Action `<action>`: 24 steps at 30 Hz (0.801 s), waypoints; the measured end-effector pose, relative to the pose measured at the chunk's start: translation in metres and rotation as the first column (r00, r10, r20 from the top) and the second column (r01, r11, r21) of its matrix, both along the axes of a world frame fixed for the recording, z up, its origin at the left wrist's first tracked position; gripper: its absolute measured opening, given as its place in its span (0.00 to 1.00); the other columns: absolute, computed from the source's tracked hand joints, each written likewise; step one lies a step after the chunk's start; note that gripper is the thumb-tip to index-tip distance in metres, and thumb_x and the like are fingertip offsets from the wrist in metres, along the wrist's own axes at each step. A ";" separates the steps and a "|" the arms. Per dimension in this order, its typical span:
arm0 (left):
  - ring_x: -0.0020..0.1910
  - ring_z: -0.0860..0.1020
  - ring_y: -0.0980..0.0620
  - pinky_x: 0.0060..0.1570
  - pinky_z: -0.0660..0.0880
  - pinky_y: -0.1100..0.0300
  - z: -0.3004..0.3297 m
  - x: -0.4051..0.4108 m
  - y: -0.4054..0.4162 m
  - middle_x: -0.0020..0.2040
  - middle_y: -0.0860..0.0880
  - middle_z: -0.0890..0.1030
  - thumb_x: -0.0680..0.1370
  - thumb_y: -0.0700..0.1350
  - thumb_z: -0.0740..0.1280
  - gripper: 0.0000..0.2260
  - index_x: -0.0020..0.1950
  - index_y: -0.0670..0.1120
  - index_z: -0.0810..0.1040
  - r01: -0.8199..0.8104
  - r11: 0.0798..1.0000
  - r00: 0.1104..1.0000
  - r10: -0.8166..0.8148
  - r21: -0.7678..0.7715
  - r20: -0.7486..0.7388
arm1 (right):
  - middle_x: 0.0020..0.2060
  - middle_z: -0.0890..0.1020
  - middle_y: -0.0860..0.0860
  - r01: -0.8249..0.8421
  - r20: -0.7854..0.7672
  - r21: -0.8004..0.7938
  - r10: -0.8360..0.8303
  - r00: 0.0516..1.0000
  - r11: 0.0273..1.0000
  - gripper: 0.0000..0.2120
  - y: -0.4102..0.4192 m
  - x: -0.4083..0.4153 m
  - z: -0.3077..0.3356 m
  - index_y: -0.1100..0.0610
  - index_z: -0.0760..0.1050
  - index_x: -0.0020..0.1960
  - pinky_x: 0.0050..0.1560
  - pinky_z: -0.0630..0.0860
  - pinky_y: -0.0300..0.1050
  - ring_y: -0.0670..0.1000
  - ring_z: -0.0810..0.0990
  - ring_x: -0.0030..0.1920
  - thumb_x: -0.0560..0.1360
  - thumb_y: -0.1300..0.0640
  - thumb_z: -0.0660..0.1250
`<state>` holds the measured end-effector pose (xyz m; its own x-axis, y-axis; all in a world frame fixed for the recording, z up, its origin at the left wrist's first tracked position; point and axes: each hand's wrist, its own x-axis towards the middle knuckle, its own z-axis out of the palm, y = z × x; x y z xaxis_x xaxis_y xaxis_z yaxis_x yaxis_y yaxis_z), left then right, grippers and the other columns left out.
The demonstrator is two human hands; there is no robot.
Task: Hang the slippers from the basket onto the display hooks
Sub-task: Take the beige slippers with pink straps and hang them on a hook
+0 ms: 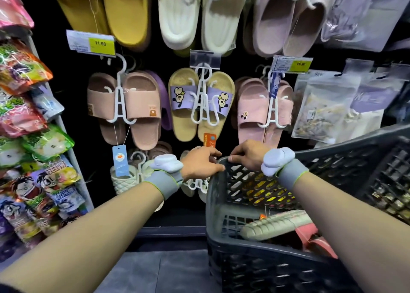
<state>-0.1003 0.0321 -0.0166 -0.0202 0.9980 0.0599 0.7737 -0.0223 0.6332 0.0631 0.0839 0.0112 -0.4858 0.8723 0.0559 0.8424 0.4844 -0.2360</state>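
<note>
I see a dark display wall (66, 119) hung with soft foam slippers on white plastic hangers; the top row is cut off. The grey lattice basket (255, 268) runs off right, half-hiding ribbed pale and pink slippers (277, 225) inside. My left hand (200, 164) and right hand (247, 156) both grip its rim.

both hands — left hand (200, 164), right hand (248, 155) — grip the basket (216, 195) rim.
</note>
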 end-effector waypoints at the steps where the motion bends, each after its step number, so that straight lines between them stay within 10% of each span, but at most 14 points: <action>1: 0.54 0.79 0.53 0.58 0.75 0.60 0.000 -0.004 0.000 0.56 0.52 0.82 0.73 0.51 0.71 0.22 0.66 0.52 0.76 -0.001 1.000 1.000 0.001 -0.001 -0.029 | 0.56 0.83 0.51 -0.011 -0.011 0.002 0.011 1.000 1.000 0.13 -0.001 -0.007 -0.001 0.52 0.82 0.58 0.48 0.66 0.35 0.53 0.79 0.58 0.77 0.48 0.65; 9: 0.61 0.77 0.46 0.55 0.69 0.62 -0.005 -0.044 -0.013 0.59 0.47 0.82 0.76 0.44 0.64 0.16 0.63 0.52 0.77 -0.091 0.996 0.984 0.093 0.021 -0.154 | 0.56 0.82 0.51 -0.002 -0.049 0.029 0.004 0.999 1.000 0.12 -0.008 -0.065 -0.008 0.47 0.82 0.56 0.62 0.73 0.50 0.56 0.77 0.61 0.75 0.46 0.66; 24: 0.57 0.77 0.46 0.48 0.69 0.62 0.000 -0.097 -0.029 0.56 0.46 0.81 0.75 0.40 0.63 0.15 0.60 0.48 0.78 -0.163 0.986 0.964 0.163 0.021 -0.212 | 0.54 0.84 0.50 -0.137 -0.065 0.035 0.139 0.988 0.990 0.12 -0.017 -0.101 0.007 0.51 0.81 0.58 0.53 0.71 0.35 0.51 0.81 0.56 0.76 0.57 0.66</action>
